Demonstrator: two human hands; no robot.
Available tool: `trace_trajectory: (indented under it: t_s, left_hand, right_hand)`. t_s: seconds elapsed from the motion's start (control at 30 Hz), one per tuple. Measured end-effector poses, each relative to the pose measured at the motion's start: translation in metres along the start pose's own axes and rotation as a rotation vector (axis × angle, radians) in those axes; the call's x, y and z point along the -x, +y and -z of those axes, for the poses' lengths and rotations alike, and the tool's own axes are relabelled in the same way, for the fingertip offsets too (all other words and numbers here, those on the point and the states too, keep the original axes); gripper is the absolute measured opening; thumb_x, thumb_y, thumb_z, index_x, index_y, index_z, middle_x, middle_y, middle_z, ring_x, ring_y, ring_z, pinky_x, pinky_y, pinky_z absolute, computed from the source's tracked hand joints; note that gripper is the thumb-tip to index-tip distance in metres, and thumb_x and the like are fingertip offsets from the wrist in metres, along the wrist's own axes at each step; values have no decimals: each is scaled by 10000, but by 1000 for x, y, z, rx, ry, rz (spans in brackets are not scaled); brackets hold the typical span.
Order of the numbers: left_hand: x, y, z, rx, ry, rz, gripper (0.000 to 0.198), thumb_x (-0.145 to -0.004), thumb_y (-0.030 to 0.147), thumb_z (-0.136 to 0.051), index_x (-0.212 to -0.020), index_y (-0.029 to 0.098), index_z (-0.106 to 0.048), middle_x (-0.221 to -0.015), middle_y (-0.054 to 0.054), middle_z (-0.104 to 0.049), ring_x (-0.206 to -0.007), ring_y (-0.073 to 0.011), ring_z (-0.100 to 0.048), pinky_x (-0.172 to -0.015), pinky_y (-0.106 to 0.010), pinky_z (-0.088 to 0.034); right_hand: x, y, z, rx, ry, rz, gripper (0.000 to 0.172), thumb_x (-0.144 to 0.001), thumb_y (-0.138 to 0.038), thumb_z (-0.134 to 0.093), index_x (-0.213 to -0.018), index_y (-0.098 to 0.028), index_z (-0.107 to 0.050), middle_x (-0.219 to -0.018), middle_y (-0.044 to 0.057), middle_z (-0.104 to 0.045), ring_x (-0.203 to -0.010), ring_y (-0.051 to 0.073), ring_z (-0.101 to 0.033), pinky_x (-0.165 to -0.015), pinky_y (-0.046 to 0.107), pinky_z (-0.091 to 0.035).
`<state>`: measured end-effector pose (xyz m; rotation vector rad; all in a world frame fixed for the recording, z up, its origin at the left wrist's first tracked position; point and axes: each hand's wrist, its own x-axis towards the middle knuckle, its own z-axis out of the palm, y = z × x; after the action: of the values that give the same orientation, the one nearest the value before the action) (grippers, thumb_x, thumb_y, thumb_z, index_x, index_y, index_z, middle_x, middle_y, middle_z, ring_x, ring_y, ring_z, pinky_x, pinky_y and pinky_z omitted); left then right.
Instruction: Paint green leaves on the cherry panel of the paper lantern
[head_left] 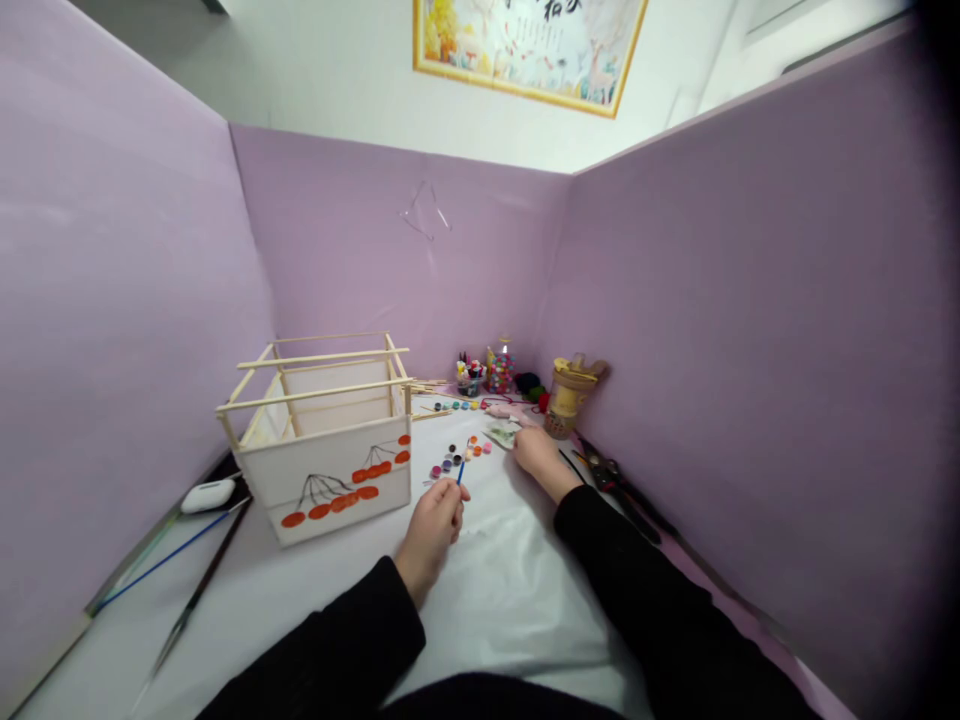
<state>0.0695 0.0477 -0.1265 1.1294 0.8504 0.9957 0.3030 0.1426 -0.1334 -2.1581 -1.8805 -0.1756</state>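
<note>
My left hand [439, 525] is closed around a thin blue paintbrush [461, 470], its tip pointing away from me. Just beyond the brush lie several small round paint pots [448, 465], among them magenta, purple, black and orange. My right hand [534, 452] is farther forward, fingers curled in at the edge of a white sheet with green stains [499, 434]; what its fingertips hold is hidden. To the left stands a frame of wooden sticks [322, 356] with white panels. Its near panel [322, 460] bears painted orange fruits on dark stems.
A yellow-brown container [568, 390] and a jar of coloured balls [501, 370] stand at the back right. Black-handled tools [619, 490] lie along the right wall. At the left are a white case [208, 495], a blue brush [165, 560] and a dark brush [202, 580]. Purple walls enclose three sides.
</note>
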Motion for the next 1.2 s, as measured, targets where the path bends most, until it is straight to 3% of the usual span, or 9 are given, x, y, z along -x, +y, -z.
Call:
trace_trajectory:
  t_s: [0.17,0.27,0.33,0.43,0.67,0.83,1.0,1.1,1.2]
  left_hand:
    - [-4,3,6,-282,22,-129,284,-818,434,-472,-818,169,-574,-545,65,-411,-444,-77,-320,-446,-212,-238]
    - [1,8,7,-360,70,-261,321,-857,446,-428,-847,168,-588,-568,52,-423,-481,-97,-363,-478,-224,-281]
    - [8,12,5,-407,90,-345,339,-877,452,-408,-860,167,-593,-575,44,-429,-510,-110,-394,-504,-232,-306]
    - [14,15,3,-493,84,-423,331,-891,428,-402,-857,167,-602,-563,38,-438,-523,-122,-417,-533,-243,-330]
    - [5,11,6,-620,105,-455,282,-897,359,-399,-812,178,-598,-616,5,-543,-584,-146,-499,-589,-258,-359]
    - [4,10,6,-633,100,-455,274,-889,342,-404,-814,180,-611,-674,-15,-597,-642,-162,-535,-632,-265,-372]
    - [7,11,3,-595,88,-375,275,-873,358,-417,-778,185,-609,-598,4,-543,-600,-161,-508,-610,-264,-355]
    - [6,9,3,-570,92,-329,270,-860,369,-426,-783,188,-612,-572,15,-517,-573,-159,-488,-590,-263,-340]
    - [4,7,3,-573,95,-310,264,-853,364,-428,-771,189,-608,-579,14,-521,-577,-160,-487,-584,-262,-337]
  right_hand:
    - [14,26,43,-46,281,96,274,-896,-254,-459,-887,-180,-722,-975,121,-634,-966,246,-526,-827,343,-411]
    - [24,28,57,-265,621,245,274,-900,-322,-474,-870,-202,-718,-835,76,-608,-828,196,-533,-763,314,-427]
    - [29,19,55,-410,698,339,252,-889,-330,-496,-847,-201,-708,-736,45,-595,-726,164,-538,-722,292,-439]
    - [37,-4,43,-610,612,358,214,-870,-328,-518,-839,-190,-678,-734,30,-635,-655,140,-560,-672,265,-449]
    - [52,-47,35,-987,330,30,196,-775,-336,-538,-722,-168,-626,-627,13,-613,-569,142,-531,-555,246,-402]
    - [53,-51,39,-976,334,-40,210,-757,-332,-513,-684,-164,-616,-647,27,-613,-625,163,-536,-601,272,-411]
    - [51,-49,46,-691,516,185,168,-756,-293,-536,-646,-184,-601,-820,70,-631,-867,213,-545,-815,338,-404]
    - [53,-50,48,-752,413,211,175,-787,-284,-503,-665,-187,-584,-733,41,-615,-725,167,-534,-702,284,-404]
    - [54,-53,46,-878,347,100,173,-776,-299,-519,-662,-183,-578,-641,9,-587,-622,141,-494,-609,253,-375]
